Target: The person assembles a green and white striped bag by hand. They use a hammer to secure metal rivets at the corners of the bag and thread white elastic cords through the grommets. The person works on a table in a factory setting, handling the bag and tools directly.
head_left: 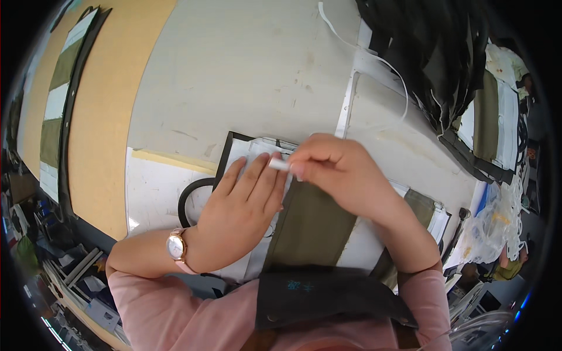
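A striped panel of white and olive-green fabric (311, 222) with dark edging lies in front of me. My left hand (243, 205) rests flat on its white end, fingers stretched out and slightly spread, a watch on the wrist. Between the thumb and fingers of my right hand (342, 169) is a short white stick (279, 164), which looks like a piece of chalk. Its tip is right by my left fingertips, over the panel's far edge; whether it touches the fabric I cannot tell. A black looped strap (186, 202) curves out beside my left wrist.
At the far right hangs a heap of black strips (427, 52), with another striped panel (487, 114) below it. A white cord (404, 88) trails over the grey tabletop (234, 70). One more striped panel (57, 111) lies on the tan board (111, 105) at left. Clear plastic bags (492, 225) hang at right.
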Demonstrator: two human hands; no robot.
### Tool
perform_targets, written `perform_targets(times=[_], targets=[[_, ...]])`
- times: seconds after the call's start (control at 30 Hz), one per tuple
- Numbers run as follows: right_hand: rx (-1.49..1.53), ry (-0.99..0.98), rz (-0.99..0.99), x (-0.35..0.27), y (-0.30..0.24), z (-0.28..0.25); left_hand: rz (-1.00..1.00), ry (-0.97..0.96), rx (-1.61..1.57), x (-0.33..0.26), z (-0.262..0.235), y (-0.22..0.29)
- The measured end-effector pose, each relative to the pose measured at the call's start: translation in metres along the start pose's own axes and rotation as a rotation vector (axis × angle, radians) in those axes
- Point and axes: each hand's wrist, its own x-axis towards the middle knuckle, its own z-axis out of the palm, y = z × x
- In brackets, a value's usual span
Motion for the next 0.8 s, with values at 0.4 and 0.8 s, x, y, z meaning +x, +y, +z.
perform_targets(times=[0.4, 0.8], targets=[[0.061, -0.046, -0.078, -0.017, -0.031, -0.067, 0.025, 0.026, -0.032, -0.003, 0.0, -0.005], [-0.29, 0.003, -0.09, 0.075, -0.034, -0.025, 0.036, 0.053, -0.033, -0.004, 0.003, -0.007]])
